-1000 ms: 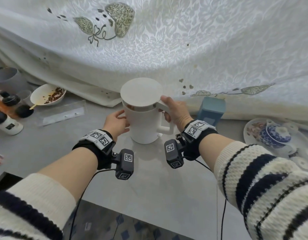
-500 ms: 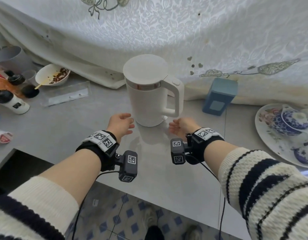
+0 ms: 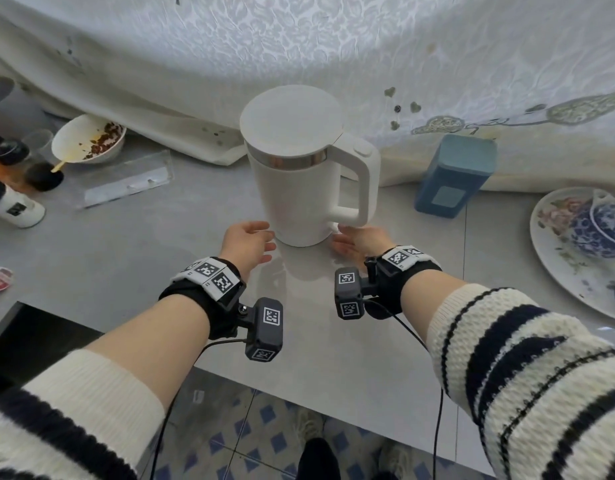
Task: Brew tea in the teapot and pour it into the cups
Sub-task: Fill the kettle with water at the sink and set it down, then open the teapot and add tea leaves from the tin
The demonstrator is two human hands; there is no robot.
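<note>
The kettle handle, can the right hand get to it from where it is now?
Probably yes. The right hand sits open at the base of the white kettle, just under the handle, which faces that side. Nothing lies between them; the blue box stands clear to the right.

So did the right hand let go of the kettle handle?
Yes. The right hand has dropped from the handle to the counter beside the base of the kettle, open.
</note>
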